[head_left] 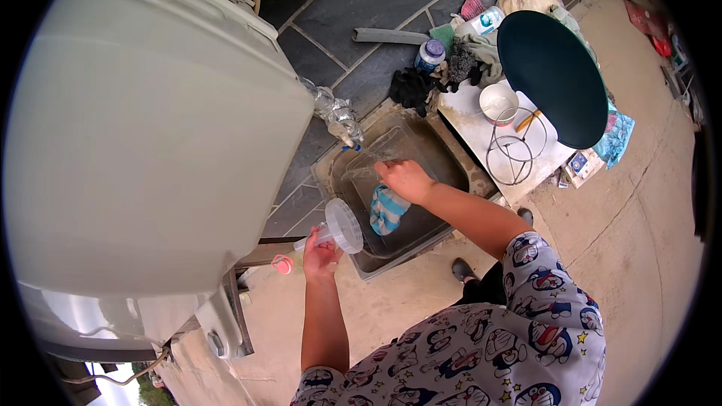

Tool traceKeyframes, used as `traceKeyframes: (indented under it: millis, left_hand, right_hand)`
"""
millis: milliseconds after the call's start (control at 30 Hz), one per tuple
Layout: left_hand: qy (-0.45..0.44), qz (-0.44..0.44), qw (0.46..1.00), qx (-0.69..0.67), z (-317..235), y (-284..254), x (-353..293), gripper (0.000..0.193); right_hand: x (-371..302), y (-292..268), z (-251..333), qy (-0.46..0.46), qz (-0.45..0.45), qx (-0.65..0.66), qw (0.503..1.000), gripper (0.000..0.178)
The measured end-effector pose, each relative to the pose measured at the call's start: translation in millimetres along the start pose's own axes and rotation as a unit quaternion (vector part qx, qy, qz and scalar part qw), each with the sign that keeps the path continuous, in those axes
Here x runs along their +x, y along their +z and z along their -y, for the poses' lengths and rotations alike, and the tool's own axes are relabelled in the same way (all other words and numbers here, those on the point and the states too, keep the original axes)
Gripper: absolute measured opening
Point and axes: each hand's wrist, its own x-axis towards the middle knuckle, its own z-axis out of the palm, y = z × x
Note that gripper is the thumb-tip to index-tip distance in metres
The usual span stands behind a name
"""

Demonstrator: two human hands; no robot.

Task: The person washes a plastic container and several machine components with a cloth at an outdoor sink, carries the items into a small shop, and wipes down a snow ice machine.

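Clear plastic container (344, 226), with a round, ridged rim, is in the person's left hand (322, 254), at the near left edge of a dark sink basin (436, 146). The left fingers are wrapped around its narrower end, its wide round end facing the basin.

The right hand (406, 180) is over the basin, just beside the tap (347, 134), its fingers curled; whether they grip anything cannot be told. A blue and grey striped cloth (388, 210) is just below this hand, partly covered by it; whether they touch is unclear.

To the right of the basin, a white worktop (470, 110) carries a white bowl (499, 102) and a wire stand of joined rings (509, 158). A large dark green oval piece (553, 79) overlaps its far right part. Behind lies a jar with a purple lid (430, 56), near a black crumpled cloth (412, 90). A huge pale tank (150, 143) fills the left side.
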Motion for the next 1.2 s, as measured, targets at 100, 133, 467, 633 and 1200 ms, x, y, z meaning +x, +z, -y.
traceKeyframes:
  millis: [100, 133, 467, 633, 1200]
  left_hand:
    - [0.058, -0.027, 0.998, 0.025, -5.5, 9.5, 5.1, 0.021]
    - [0.077, -0.028, 0.996, 0.036, -7.2, 13.1, 5.4, 0.022]
    - [-0.072, 0.064, 0.983, -0.158, -21.0, -24.6, 63.1, 0.036]
    - [-0.157, 0.111, 0.966, -0.170, 5.2, 38.3, 50.9, 0.036]
    - [-0.173, 0.156, 0.967, -0.106, 57.1, 151.8, -18.0, 0.022]
  right_hand:
    - [9.4, -11.5, 17.6, 0.001, 0.011, 0.015, 1.000, 0.019]
    - [11.5, -14.1, 22.4, 0.004, 0.029, 0.014, 0.999, 0.021]
    - [20.6, -105.6, 37.1, 0.077, -0.108, 0.087, 0.987, 0.032]
    - [7.8, -173.1, -14.4, 0.345, -0.233, 0.436, 0.798, 0.022]
    - [-6.4, -122.8, 3.6, 0.421, -0.043, 0.513, 0.747, 0.015]
